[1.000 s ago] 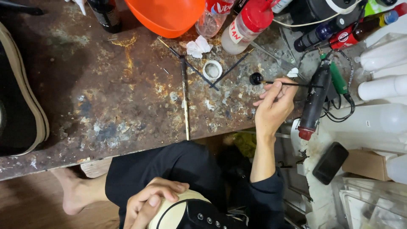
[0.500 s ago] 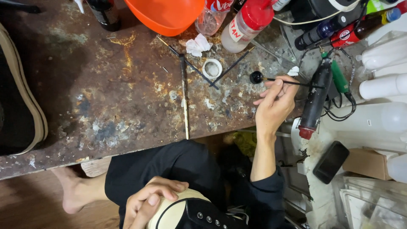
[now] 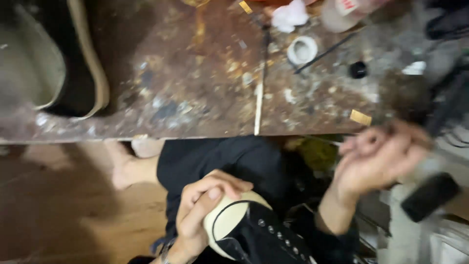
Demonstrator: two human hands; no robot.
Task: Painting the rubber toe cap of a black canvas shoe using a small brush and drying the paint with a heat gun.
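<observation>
A black canvas shoe [image 3: 264, 234] with a cream toe cap rests on my lap, below the bench edge. My left hand [image 3: 202, 208] is wrapped over the toe cap and holds it. My right hand [image 3: 376, 164] is blurred by motion at the right, off the bench and level with my lap. Its fingers stay pinched as they were on the thin brush, which the blur hides. A small black cap [image 3: 358, 69] sits on the stained workbench [image 3: 195, 88] above that hand.
A second shoe [image 3: 73, 63] lies on the bench's left end. A white ring [image 3: 302, 50], crumpled tissue [image 3: 289, 14] and a bottle [image 3: 342, 12] stand at the back. A black tool [image 3: 430, 195] lies at the right. My bare foot [image 3: 127, 168] rests on the wooden floor.
My right hand has left the black cap and come down off the bench toward my lap. The camera has tilted down and closer. My left hand stays on the shoe.
</observation>
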